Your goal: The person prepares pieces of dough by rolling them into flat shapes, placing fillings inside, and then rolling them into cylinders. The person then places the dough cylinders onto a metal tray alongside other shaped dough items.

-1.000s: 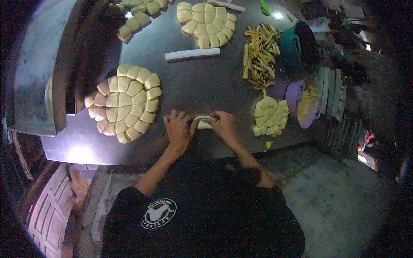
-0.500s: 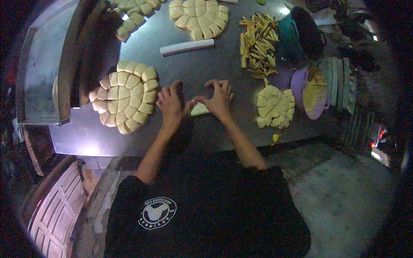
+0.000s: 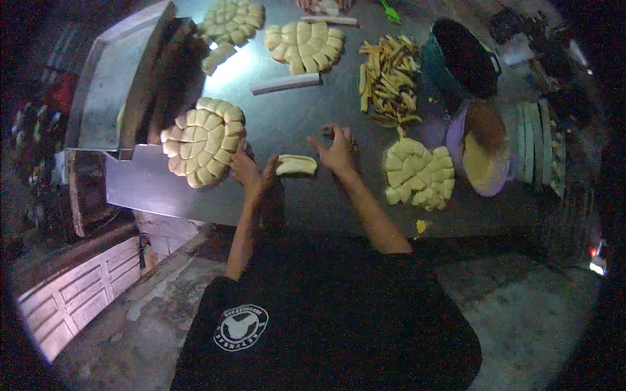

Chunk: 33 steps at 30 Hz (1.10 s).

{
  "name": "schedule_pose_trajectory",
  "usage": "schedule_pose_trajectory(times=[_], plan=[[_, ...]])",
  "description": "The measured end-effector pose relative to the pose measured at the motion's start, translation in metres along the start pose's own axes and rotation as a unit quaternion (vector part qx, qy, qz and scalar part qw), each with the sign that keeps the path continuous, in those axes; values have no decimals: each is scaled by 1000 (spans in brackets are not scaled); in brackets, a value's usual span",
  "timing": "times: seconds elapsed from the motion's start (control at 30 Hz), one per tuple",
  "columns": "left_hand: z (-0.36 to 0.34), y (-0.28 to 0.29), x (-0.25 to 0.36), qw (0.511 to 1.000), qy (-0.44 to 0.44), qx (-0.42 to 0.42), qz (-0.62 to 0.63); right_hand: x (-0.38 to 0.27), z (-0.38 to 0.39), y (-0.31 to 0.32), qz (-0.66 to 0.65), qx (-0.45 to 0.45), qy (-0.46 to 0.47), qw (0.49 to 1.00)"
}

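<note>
A small folded piece of dough (image 3: 297, 165) lies on the metal table in front of me, a darker line running along its upper side. My left hand (image 3: 250, 171) is at its left end, thumb beside the dough and the other fingers reaching to the edge of a large round cluster of cut dough pieces (image 3: 203, 141). Whether those fingers touch the cluster I cannot tell. On the other side of the folded piece, my right hand (image 3: 338, 154) is raised with thumb and fingers apart, holding nothing visible.
A pale rolling bar (image 3: 287, 84) lies beyond my hands, with another dough cluster (image 3: 305, 47) behind it. Yellowish cut strips (image 3: 391, 78) are heaped at right, above a smaller dough cluster (image 3: 419, 173). A purple tub (image 3: 460, 133) and a dark green basin (image 3: 435, 58) stand farther right.
My hands have drawn apart, the left moving toward the large dough cluster. The dough between them now shows as a longer folded piece. The whole view has shifted slightly.
</note>
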<state>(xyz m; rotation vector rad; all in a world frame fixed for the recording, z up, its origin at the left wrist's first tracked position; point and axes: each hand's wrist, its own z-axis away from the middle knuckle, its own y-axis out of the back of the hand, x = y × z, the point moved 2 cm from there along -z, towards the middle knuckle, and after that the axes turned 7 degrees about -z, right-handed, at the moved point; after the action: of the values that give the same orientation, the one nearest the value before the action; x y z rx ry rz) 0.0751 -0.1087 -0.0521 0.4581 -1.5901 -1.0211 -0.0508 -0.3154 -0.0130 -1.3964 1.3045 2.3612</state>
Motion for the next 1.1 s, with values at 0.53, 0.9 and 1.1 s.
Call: schedule_pose_trajectory(times=[0.53, 0.9, 1.1], plan=[[18, 20, -1, 971, -191, 142, -27, -16, -31, -15, 140, -191, 381, 894], [-13, 12, 15, 939, -231, 72, -245, -44, -45, -47, 323, -95, 392, 856], [-33, 25, 12, 918, -312, -50, -239, -70, -93, -67, 348, 35, 301, 887]])
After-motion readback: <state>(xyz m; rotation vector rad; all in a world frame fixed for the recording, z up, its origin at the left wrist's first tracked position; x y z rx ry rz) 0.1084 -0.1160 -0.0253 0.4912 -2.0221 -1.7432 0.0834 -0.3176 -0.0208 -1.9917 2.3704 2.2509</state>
